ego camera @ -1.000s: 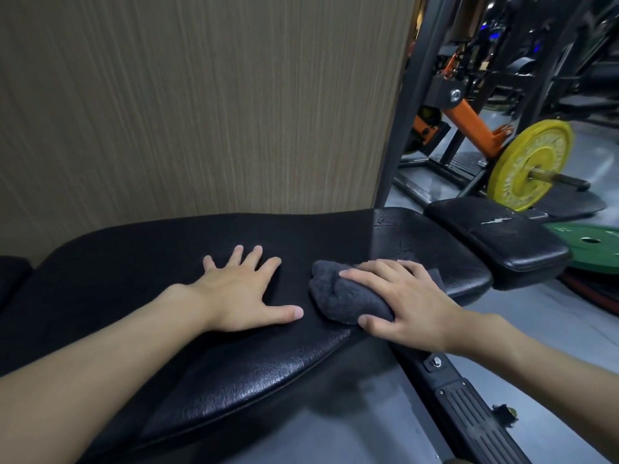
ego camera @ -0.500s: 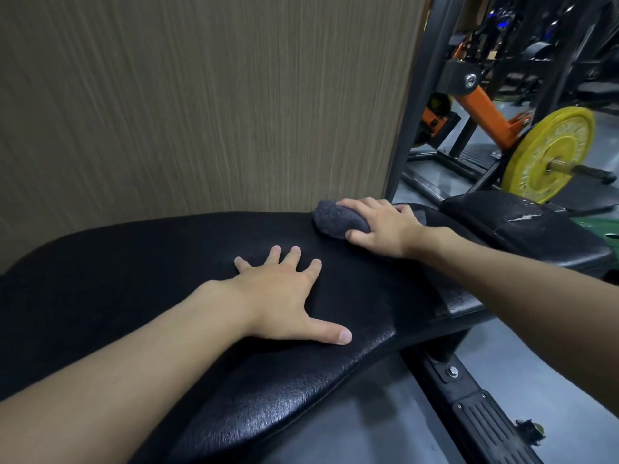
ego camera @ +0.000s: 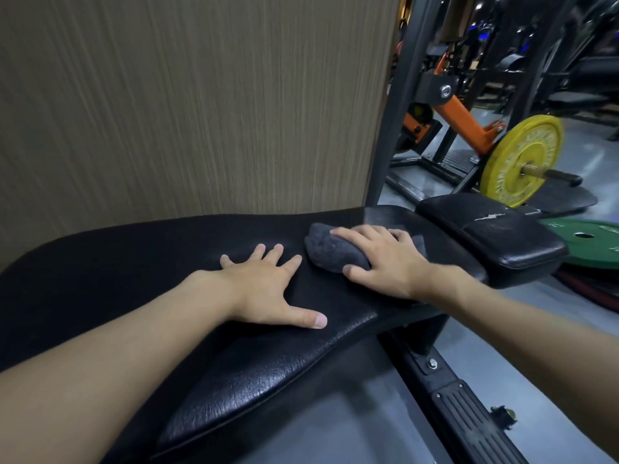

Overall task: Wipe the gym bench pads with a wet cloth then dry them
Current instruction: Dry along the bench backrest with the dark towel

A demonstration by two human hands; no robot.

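Observation:
A long black bench pad (ego camera: pixel 140 262) stretches across the view, with a smaller black seat pad (ego camera: pixel 495 232) at its right end. My right hand (ego camera: pixel 385 259) presses a bunched dark grey cloth (ego camera: pixel 330 247) onto the long pad near its right end, fingers curled over the cloth. My left hand (ego camera: pixel 264 289) lies flat on the pad just left of the cloth, fingers spread, holding nothing.
A brown wood-grain wall (ego camera: pixel 184 105) rises right behind the bench. A black upright post (ego camera: pixel 388 135) stands at the wall's edge. To the right are a yellow weight plate (ego camera: pixel 522 155) on a bar, an orange machine arm (ego camera: pixel 465 123) and a green plate (ego camera: pixel 589 242) on the floor. The bench's base rail (ego camera: pixel 462 403) runs along the grey floor.
My right hand has slid the cloth back from the pad's far edge toward me, after first pushing it away. The left hand stays flat on the pad.

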